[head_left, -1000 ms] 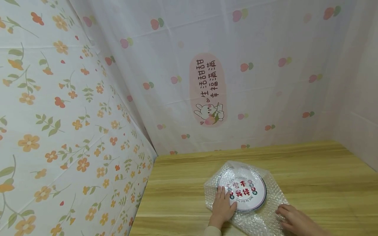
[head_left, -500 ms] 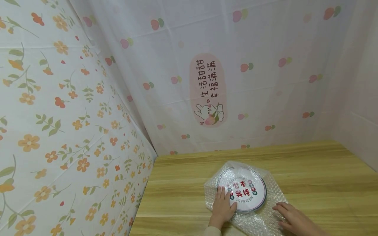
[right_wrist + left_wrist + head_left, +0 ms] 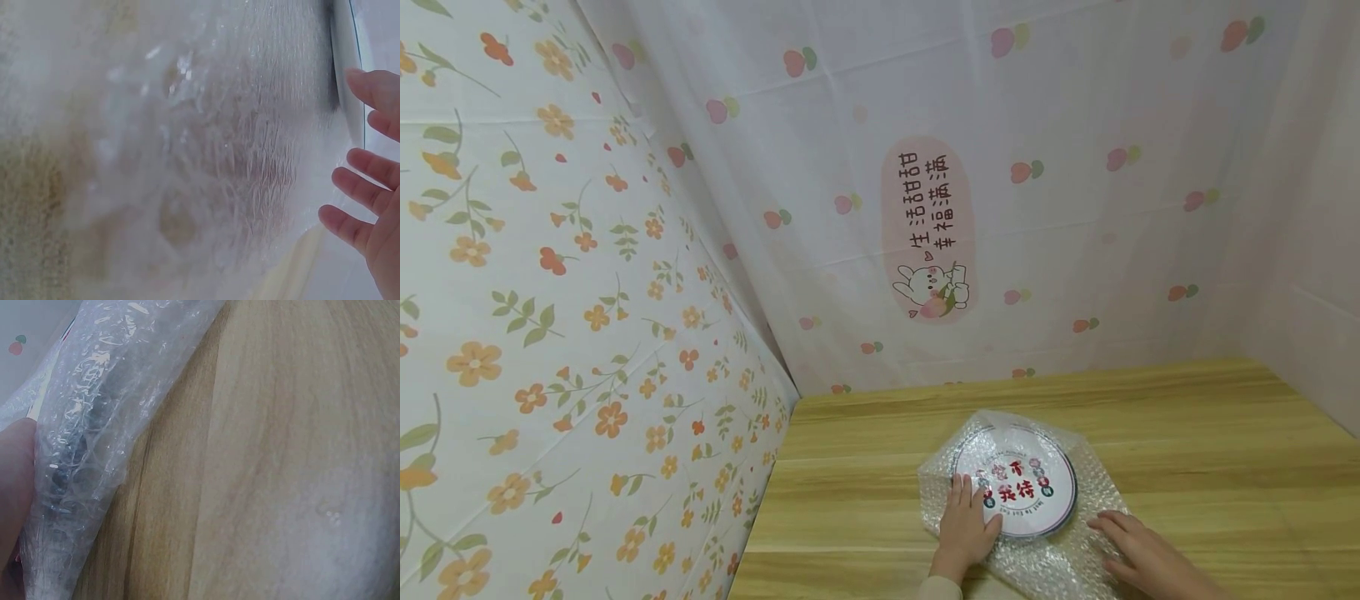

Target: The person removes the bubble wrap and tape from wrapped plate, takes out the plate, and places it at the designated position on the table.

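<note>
Clear bubble film is spread on the wooden table, and on it lies a white round plate with red characters and a dark rim. Over the left part of the plate the film appears to be folded; the right part looks less covered, but the shine makes this hard to judge.

For good handling of the film, the left hand should give only steady, light pressure, so that the plate does not slide on the film. It would be better for the right hand to take the loose edge near its corner and guide it slowly, keeping it flat, because such film probably creases and springs back. A hard pull could drag the plate sideways, in this judgement.

As for position, the plate lies between the two hands. It is just to the right of the left hand, whose extended fingers rest on its left near side, with the thumb held apart. From the right hand, the plate is to the left and farther forward, with film between them. In the right wrist view, the right fingers are spread and pinch nothing; whether their tips touch the film, one cannot tell.
</note>
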The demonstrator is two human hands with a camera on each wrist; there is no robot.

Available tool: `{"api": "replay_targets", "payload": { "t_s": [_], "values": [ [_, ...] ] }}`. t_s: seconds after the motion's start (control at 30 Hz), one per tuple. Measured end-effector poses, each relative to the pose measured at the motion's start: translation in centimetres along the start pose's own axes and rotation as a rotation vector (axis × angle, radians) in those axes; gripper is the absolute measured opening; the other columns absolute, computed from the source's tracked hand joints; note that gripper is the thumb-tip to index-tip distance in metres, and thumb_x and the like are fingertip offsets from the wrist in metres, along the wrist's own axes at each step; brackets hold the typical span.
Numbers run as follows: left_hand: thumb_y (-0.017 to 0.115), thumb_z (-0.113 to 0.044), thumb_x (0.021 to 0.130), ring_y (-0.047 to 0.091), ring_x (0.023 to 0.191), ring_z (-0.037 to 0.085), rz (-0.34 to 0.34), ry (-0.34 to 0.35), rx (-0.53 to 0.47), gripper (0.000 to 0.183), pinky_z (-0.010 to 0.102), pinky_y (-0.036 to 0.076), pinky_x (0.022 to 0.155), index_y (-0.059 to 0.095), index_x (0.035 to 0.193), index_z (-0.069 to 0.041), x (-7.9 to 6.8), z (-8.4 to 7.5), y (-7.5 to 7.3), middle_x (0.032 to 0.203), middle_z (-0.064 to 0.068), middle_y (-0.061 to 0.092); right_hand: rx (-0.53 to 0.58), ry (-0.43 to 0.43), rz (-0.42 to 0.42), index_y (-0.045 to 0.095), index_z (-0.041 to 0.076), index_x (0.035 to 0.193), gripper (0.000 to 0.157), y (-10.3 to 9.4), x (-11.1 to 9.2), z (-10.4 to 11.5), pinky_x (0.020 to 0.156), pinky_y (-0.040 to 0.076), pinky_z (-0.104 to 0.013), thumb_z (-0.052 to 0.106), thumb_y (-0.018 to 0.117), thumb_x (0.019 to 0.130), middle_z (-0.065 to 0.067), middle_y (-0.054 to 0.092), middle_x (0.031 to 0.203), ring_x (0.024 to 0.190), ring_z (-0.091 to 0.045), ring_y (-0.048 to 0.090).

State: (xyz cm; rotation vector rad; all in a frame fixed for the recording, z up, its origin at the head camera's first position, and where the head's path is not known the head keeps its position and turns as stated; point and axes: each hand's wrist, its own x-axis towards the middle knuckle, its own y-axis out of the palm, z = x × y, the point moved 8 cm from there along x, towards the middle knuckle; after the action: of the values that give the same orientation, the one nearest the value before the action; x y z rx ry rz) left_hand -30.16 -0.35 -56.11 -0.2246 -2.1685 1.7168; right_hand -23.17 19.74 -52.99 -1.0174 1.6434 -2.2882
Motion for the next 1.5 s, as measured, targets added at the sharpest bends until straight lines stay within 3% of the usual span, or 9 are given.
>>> {"api": "replay_targets", "payload": {
  "t_s": [0.33,0.57,0.8,1.03,1.17,1.37,1.5],
  "values": [
    [0.042,-0.042,0.088,0.027,0.128,0.03,0.004,0.002,0.011,0.052,0.036,0.028,0.101,0.053,0.121,-0.005,0.0,-0.1,-0.1,0.133,0.017,0.04,-0.019,0.017,-0.017,0.059,0.003,0.104,0.047,0.2,0.1,-0.1,0.07,0.047,-0.041,0.024,0.075,0.064,-0.01,0.056,0.103,0.089,-0.029,0.053],
    [0.042,-0.042,0.088,0.027,0.128,0.03,0.003,0.004,0.015,0.051,0.037,0.028,0.101,0.053,0.121,-0.005,-0.1,-0.1,-0.1,0.133,0.017,0.04,-0.007,0.013,-0.039,0.059,0.001,0.106,0.051,0.3,0.2,-0.1,0.078,0.042,-0.023,0.025,0.075,0.064,-0.012,0.056,0.104,0.091,-0.031,0.053],
    [0.042,-0.043,0.088,0.027,0.128,0.03,-0.01,0.003,0.025,0.051,0.036,0.028,0.101,0.053,0.121,-0.005,0.0,0.1,0.2,0.133,0.017,0.04,0.064,0.076,0.072,0.057,-0.002,0.11,0.05,0.9,0.7,-0.4,0.076,0.043,-0.05,0.024,0.072,0.07,-0.018,0.054,0.11,0.096,-0.035,0.052],
    [0.043,-0.042,0.087,0.029,0.127,0.032,-0.038,0.019,0.014,0.051,0.037,0.029,0.1,0.053,0.12,-0.005,0.1,0.1,0.5,0.132,0.018,0.042,0.024,0.045,0.003,0.058,-0.001,0.108,0.051,0.6,0.9,-0.1,0.075,0.044,-0.04,0.024,0.074,0.067,-0.015,0.055,0.109,0.095,-0.032,0.053],
    [0.043,-0.042,0.087,0.029,0.127,0.031,-0.04,0.019,0.014,0.051,0.036,0.029,0.1,0.053,0.12,-0.005,0.1,0.1,0.6,0.132,0.018,0.042,0.065,0.083,0.05,0.057,-0.003,0.111,0.052,1.0,1.1,-0.4,0.075,0.044,-0.05,0.025,0.073,0.07,-0.017,0.053,0.112,0.098,-0.035,0.051],
    [0.042,-0.042,0.087,0.027,0.128,0.03,-0.028,0.008,0.012,0.052,0.036,0.027,0.101,0.053,0.121,-0.005,0.1,0.3,0.8,0.133,0.018,0.041,0.091,0.102,0.067,0.056,-0.002,0.111,0.051,1.0,1.3,-0.5,0.075,0.043,-0.052,0.025,0.072,0.07,-0.019,0.052,0.113,0.1,-0.037,0.05],
    [0.04,-0.043,0.088,0.027,0.128,0.03,-0.055,0.02,0.008,0.051,0.036,0.027,0.101,0.054,0.12,-0.005,0.1,0.2,0.8,0.133,0.017,0.041,0.081,0.086,0.02,0.057,-0.003,0.109,0.052,0.8,1.3,-0.5,0.073,0.044,-0.052,0.022,0.074,0.067,-0.02,0.053,0.11,0.097,-0.037,0.051]
  ]
}}
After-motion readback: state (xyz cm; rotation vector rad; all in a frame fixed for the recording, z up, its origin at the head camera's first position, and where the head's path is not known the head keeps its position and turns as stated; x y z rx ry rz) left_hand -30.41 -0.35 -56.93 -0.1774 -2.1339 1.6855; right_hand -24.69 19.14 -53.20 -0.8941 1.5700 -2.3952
